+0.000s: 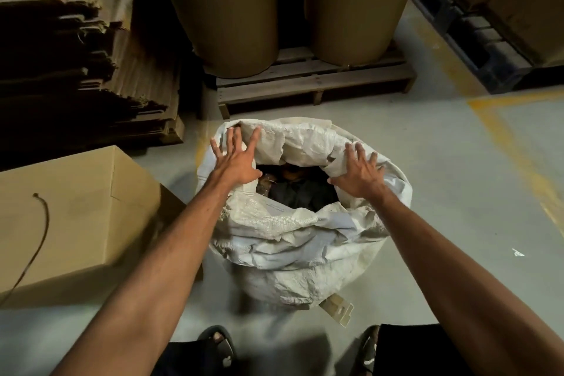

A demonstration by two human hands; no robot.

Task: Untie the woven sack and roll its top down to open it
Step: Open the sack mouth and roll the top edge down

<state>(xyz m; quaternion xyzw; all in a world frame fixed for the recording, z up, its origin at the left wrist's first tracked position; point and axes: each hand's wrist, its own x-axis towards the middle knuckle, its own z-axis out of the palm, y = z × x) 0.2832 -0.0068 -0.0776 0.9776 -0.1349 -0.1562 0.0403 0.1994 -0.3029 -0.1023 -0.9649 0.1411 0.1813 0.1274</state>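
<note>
From the head camera, looking down: the white woven plastic sack [302, 223] stands on the pale grey concrete floor [457, 223] at the centre of the frame, mouth wide open and no tie around it. Its top is bunched into thick crumpled folds all the way round the rim, and dark contents show down in the opening, too dim to make out.

The left hand [236, 159] lies flat on the rim at the upper left of the sack, fingers splayed wide, palm down on the fabric, the grip spread and closed around nothing. The right hand [360, 171] does the same on the right side of the rim, fingers fanned out, pressing on the fold without pinching it.

At the left edge of the frame sits a plain brown cardboard box [76, 207] with a thin dark cord [42, 232] trailing across its top. Above it, upper left, a stack of flattened corrugated cardboard sheets [76, 55]. Top centre, two large brown paper rolls [290, 3] stand on a wooden pallet [311, 85]. A yellow painted line [518, 143] runs across the floor on the right. Sandalled feet [218, 342] show at the bottom edge.
</note>
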